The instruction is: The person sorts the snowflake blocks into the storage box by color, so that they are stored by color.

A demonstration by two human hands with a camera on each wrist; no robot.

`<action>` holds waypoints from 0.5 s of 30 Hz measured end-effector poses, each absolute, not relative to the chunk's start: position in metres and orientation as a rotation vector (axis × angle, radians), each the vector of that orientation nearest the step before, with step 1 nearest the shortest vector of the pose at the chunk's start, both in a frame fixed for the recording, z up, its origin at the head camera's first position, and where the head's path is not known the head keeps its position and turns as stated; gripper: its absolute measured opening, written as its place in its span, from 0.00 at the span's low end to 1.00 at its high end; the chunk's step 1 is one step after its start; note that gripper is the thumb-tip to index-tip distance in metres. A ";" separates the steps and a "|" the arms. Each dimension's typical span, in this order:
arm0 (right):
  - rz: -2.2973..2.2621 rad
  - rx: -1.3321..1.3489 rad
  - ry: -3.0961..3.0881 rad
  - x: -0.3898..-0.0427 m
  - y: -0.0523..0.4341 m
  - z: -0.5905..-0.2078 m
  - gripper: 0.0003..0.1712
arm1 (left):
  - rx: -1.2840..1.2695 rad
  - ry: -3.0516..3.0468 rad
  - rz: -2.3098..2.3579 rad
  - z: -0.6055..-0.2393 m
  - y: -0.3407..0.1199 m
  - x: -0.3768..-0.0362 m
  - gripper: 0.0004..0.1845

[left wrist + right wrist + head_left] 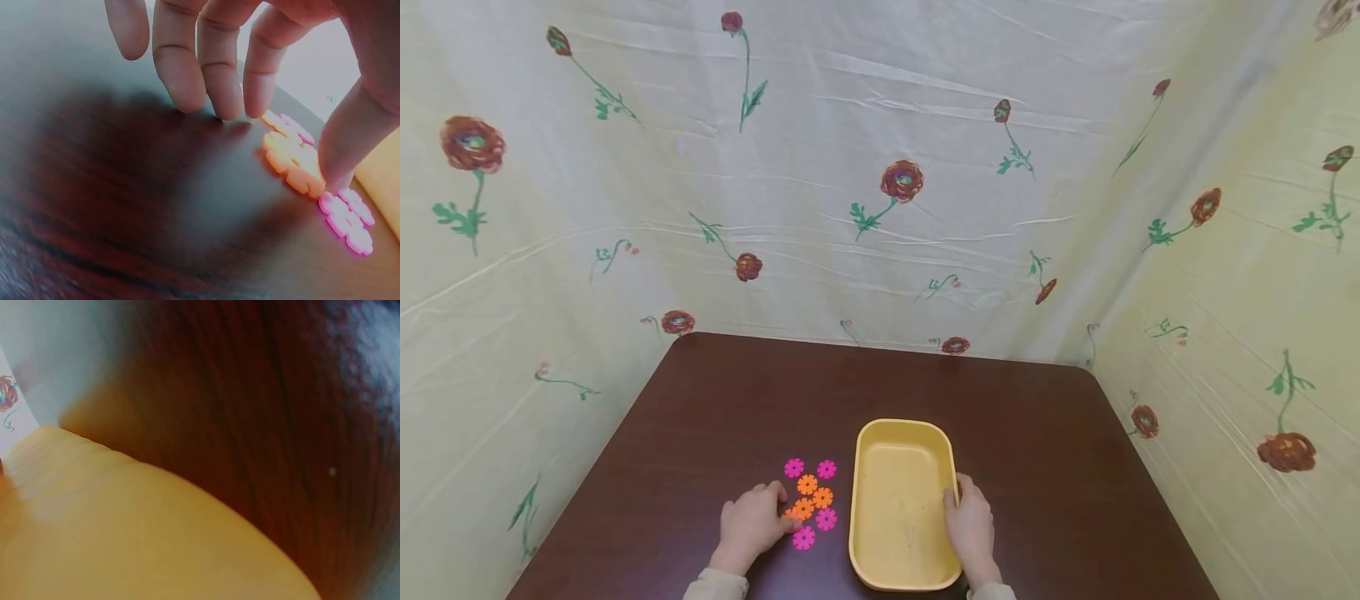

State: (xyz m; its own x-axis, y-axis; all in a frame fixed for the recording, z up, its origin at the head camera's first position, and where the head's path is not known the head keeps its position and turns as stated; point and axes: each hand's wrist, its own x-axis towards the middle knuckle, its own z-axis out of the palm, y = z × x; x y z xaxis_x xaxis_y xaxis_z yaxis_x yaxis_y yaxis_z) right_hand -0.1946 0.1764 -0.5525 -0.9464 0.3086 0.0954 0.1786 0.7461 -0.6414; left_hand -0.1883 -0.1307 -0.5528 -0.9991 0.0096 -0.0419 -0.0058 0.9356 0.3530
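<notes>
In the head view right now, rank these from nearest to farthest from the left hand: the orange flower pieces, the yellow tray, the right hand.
1. The orange flower pieces, just right of the left hand; its thumb touches one.
2. The yellow tray, farther right, beyond the flower cluster.
3. The right hand, at the tray's far right rim.

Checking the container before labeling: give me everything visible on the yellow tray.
The yellow tray is a rectangular tub with rounded corners, a raised rim and shallow walls; it looks like matte plastic. It sits upright and flat on the dark brown table, long side running away from the person, near the front edge. Nothing shows inside it. The right hand grips its right rim, fingers curled over the edge. The pink and orange flower pieces lie just left of it, apart from it. The right wrist view shows only its blurred outer wall.
</notes>
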 end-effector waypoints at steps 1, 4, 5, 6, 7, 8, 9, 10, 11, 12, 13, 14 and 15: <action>0.981 -0.383 -2.752 -0.195 0.176 -0.553 0.18 | 0.011 3.057 0.546 -0.553 -0.130 -0.188 0.22; 0.980 -0.371 -2.749 -0.195 0.177 -0.553 0.18 | 0.024 3.064 0.528 -0.553 -0.128 -0.187 0.21; 0.980 -0.369 -2.746 -0.194 0.177 -0.553 0.18 | 0.022 3.061 0.532 -0.553 -0.128 -0.187 0.20; 0.979 -0.366 -2.743 -0.194 0.177 -0.552 0.18 | 0.019 3.059 0.537 -0.553 -0.128 -0.187 0.20; 0.977 -0.362 -2.741 -0.194 0.177 -0.552 0.18 | 0.017 3.056 0.543 -0.553 -0.128 -0.187 0.20; 0.975 -0.358 -2.739 -0.194 0.177 -0.552 0.18 | 0.012 3.051 0.551 -0.554 -0.129 -0.188 0.19; 0.975 -0.353 -2.738 -0.194 0.177 -0.552 0.18 | 0.008 3.045 0.556 -0.554 -0.129 -0.188 0.19; 0.975 -0.351 -2.734 -0.194 0.177 -0.552 0.18 | 0.000 3.038 0.570 -0.554 -0.129 -0.189 0.19; 0.974 -0.349 -2.732 -0.194 0.177 -0.552 0.18 | -0.010 3.029 0.593 -0.555 -0.129 -0.190 0.19; 0.971 -0.345 -2.731 -0.194 0.177 -0.552 0.18 | -0.022 3.019 0.622 -0.555 -0.129 -0.191 0.18; 0.969 -0.344 -2.728 -0.193 0.177 -0.552 0.18 | -0.034 3.003 0.659 -0.555 -0.129 -0.193 0.18; 0.968 -0.341 -2.726 -0.193 0.177 -0.552 0.18 | -0.046 2.987 0.699 -0.554 -0.129 -0.194 0.17; 0.966 -0.338 -2.726 -0.193 0.177 -0.552 0.18 | -0.056 2.971 0.743 -0.553 -0.129 -0.195 0.16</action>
